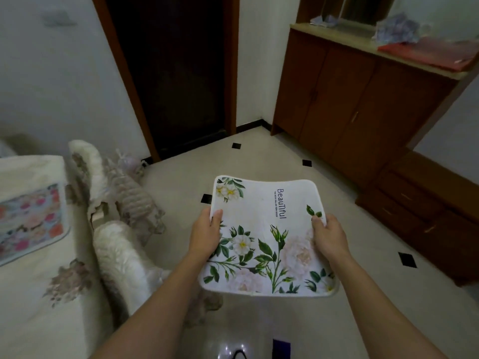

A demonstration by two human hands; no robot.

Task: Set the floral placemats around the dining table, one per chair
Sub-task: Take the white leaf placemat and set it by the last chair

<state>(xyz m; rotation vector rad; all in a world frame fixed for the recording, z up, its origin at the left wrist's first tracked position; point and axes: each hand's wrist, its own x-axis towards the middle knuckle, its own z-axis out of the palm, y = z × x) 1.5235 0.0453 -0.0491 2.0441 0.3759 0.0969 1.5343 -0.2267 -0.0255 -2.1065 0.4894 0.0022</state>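
A white floral placemat (267, 237) printed with green leaves, pale flowers and the word "BeauTiful" hangs flat in the air over the tiled floor. My left hand (206, 234) grips its left edge and my right hand (329, 237) grips its right edge, thumbs on top. To the far left, the dining table (31, 294) has a cream cloth, and a colourful floral placemat (31, 221) lies on it. Two chairs with fluffy white covers, the farther chair (85, 167) and the nearer chair (124, 257), stand along the table's right side.
A dark doorway (176, 73) with a brown frame is straight ahead. A brown wooden cabinet (350, 99) with clutter on its top stands at the right, with low drawers (427, 216) beside it. The pale tiled floor (259, 156) lies between them.
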